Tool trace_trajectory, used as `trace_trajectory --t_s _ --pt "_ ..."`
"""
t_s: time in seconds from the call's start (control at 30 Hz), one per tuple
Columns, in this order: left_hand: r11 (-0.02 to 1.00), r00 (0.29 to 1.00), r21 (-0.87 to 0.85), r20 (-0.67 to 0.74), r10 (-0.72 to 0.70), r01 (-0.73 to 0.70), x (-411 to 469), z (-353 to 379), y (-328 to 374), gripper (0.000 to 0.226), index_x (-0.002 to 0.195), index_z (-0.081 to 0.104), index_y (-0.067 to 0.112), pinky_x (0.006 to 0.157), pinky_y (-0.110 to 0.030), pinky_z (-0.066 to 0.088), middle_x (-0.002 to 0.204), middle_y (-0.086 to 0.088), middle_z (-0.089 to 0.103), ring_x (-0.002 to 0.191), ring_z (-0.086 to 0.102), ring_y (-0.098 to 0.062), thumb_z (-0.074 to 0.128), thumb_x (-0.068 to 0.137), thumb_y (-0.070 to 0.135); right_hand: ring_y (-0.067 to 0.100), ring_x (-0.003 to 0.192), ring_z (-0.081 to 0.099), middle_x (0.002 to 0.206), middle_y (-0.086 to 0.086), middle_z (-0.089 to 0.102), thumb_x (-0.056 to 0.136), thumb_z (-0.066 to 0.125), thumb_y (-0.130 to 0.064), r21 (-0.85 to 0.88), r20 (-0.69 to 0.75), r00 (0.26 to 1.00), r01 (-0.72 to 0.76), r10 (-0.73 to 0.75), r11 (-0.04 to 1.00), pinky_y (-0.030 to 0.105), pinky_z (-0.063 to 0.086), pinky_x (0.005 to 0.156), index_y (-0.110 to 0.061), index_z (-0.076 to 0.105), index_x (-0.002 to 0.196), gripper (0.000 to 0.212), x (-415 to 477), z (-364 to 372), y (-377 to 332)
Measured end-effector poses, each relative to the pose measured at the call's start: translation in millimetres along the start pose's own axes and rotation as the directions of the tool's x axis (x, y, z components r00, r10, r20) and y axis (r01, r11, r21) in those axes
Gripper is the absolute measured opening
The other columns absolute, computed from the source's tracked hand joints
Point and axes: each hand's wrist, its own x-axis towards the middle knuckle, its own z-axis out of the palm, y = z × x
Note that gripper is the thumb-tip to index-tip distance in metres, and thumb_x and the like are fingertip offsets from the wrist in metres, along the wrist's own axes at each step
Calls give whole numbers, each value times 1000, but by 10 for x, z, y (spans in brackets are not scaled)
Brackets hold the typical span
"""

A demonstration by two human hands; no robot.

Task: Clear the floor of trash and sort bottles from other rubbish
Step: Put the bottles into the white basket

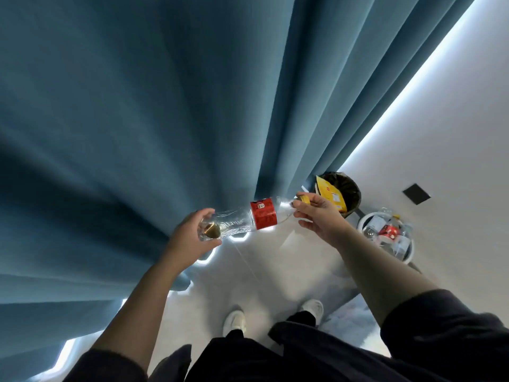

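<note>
1. Currently, the left hand [192, 232] grips the base of a clear plastic bottle [237, 221], with its fingers and thumb curled round the bottom end.
2. The right hand [316, 216] pinches the yellow cap [305, 198] at the neck between thumb and fingertips; its lower fingers lie loosely out below the neck.
3. The bottle lies nearly level in the air between both hands, above the pale floor [261, 271] and in front of a blue curtain [137, 106]. A little brown liquid sits at its base end.
4. A red label [264, 213] wraps the bottle's middle. It carries white writing that is too small to read, and the raised lettering on the clear body is also unreadable.
5. Near the right hand stands a black bin [351, 188] with a yellow packet [330, 194] sticking out of it; its print cannot be read.
6. Beside that bin, a white basket [364, 218] holds clear bottles, one with a red label.
</note>
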Motion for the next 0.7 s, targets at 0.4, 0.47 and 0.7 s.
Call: trace_trajectory --t_s 0.4,0.47,0.7 --pt "999 996 34 92 0 -3 625 1516 1157 66 118 49 45 89 -35 52 118 10 59 99 62 -11 85 67 24 31 106 66 111 15 69 85 73 -23 167 -116 993 -15 35 986 45 54 88 -9 57 121 42 265 -1820 -218" --pt "998 995 66 99 5 -12 717 1832 1376 65 118 49 45 82 -29 52 117 13 59 95 61 -8 85 66 29 21 94 70 96 3 74 88 70 -24 213 -118 991 -28 54 977 30 55 68 -12 63 110 26 282 -2152 -257" --pt "988 967 150 252 -17 -22 1218 2860 1924 67 129 51 34 67 -9 38 117 11 55 88 56 -5 83 70 29 19 91 67 97 2 70 89 68 -26 356 -167 976 -76 143 931 34 53 74 -20 64 107 19 505 -3044 -152"
